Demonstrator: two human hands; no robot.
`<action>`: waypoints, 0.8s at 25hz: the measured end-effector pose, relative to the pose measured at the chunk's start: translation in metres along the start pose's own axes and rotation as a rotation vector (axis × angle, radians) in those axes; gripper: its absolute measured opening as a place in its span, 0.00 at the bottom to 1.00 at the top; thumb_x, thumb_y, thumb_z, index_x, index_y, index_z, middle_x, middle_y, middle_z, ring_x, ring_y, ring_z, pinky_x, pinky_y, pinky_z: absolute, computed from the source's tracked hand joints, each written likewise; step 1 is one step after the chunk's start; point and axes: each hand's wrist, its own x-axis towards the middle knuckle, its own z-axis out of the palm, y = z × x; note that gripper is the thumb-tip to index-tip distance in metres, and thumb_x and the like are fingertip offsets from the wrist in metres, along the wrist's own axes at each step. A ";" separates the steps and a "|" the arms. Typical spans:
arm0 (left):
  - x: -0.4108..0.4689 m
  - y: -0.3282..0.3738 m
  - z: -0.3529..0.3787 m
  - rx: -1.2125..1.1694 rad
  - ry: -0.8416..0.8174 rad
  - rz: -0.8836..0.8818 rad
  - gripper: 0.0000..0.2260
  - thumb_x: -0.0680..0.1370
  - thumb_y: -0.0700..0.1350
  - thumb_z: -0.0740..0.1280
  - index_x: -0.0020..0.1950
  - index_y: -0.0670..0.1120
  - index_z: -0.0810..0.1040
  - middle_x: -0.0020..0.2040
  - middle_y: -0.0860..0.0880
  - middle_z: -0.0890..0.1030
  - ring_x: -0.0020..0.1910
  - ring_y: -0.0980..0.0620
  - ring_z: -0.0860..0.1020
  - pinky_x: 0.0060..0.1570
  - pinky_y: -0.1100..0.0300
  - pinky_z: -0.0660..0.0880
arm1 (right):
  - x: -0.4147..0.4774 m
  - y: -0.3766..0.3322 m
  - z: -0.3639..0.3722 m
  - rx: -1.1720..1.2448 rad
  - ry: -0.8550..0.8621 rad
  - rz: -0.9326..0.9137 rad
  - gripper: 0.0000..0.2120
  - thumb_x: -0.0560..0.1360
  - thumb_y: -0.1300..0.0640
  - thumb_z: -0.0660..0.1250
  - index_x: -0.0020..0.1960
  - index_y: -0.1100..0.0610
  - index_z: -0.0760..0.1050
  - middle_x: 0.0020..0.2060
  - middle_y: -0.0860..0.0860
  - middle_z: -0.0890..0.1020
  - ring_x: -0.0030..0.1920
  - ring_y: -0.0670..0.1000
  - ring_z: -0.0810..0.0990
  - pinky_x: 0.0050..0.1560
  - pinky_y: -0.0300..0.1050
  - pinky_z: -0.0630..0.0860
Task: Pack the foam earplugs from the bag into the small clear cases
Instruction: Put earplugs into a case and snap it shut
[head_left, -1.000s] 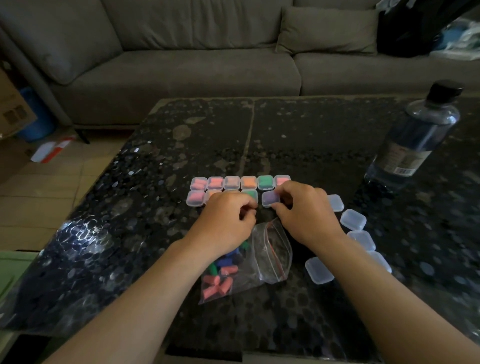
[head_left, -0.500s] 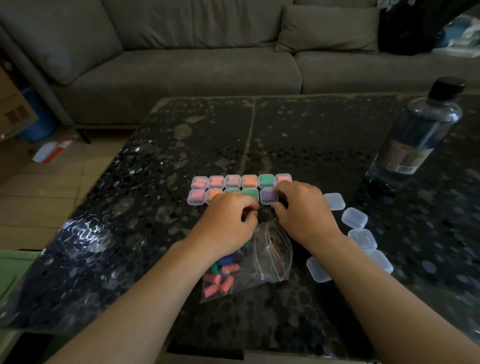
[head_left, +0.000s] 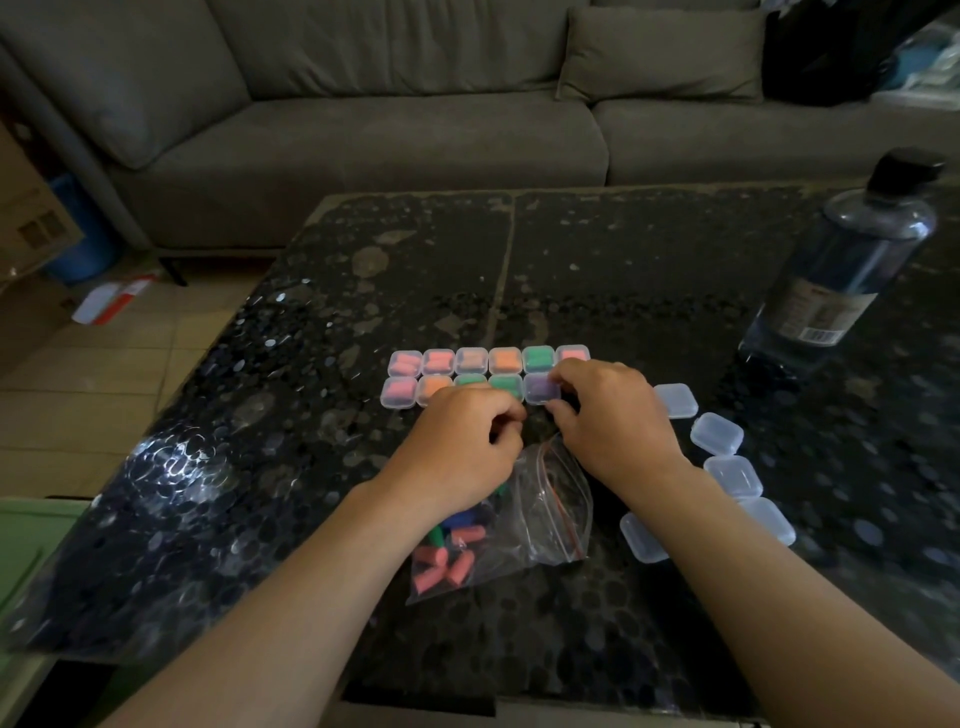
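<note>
My right hand (head_left: 608, 421) has its fingers narrowed onto the purple case (head_left: 540, 387), which ends the near row of filled cases (head_left: 470, 361) mid-desk. My left hand (head_left: 462, 447) is just beside it, fingers curled; I cannot tell if they hold anything. The bag (head_left: 540, 514) of earplugs (head_left: 447, 564) lies under my wrists. Empty cases (head_left: 717, 434) trail toward the right edge of the desk (head_left: 623, 260), near a bottle (head_left: 852, 265). A sofa (head_left: 363, 130) stands beyond.

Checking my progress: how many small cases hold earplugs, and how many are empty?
Filled cases: 11, counting the purple case the right hand pinches
Empty cases: 5
Total: 16 cases
</note>
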 end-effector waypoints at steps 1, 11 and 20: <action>0.000 0.000 0.000 0.000 -0.002 -0.001 0.07 0.79 0.40 0.68 0.53 0.46 0.85 0.50 0.50 0.83 0.49 0.55 0.79 0.54 0.53 0.78 | 0.000 0.000 0.000 -0.006 0.001 -0.003 0.08 0.79 0.54 0.67 0.57 0.48 0.77 0.52 0.47 0.83 0.52 0.47 0.78 0.50 0.43 0.77; -0.002 0.003 -0.001 -0.036 0.005 -0.004 0.07 0.80 0.41 0.67 0.52 0.47 0.85 0.50 0.52 0.84 0.49 0.57 0.80 0.54 0.55 0.78 | -0.005 -0.007 -0.011 0.017 0.005 0.025 0.05 0.80 0.53 0.64 0.54 0.52 0.78 0.45 0.49 0.82 0.42 0.46 0.80 0.44 0.45 0.80; -0.009 0.023 0.009 -0.068 0.136 0.173 0.06 0.79 0.41 0.69 0.51 0.45 0.85 0.47 0.53 0.82 0.46 0.56 0.79 0.47 0.60 0.76 | -0.031 0.016 -0.070 0.089 -0.130 0.213 0.10 0.78 0.61 0.67 0.54 0.49 0.82 0.49 0.49 0.83 0.49 0.49 0.80 0.47 0.42 0.78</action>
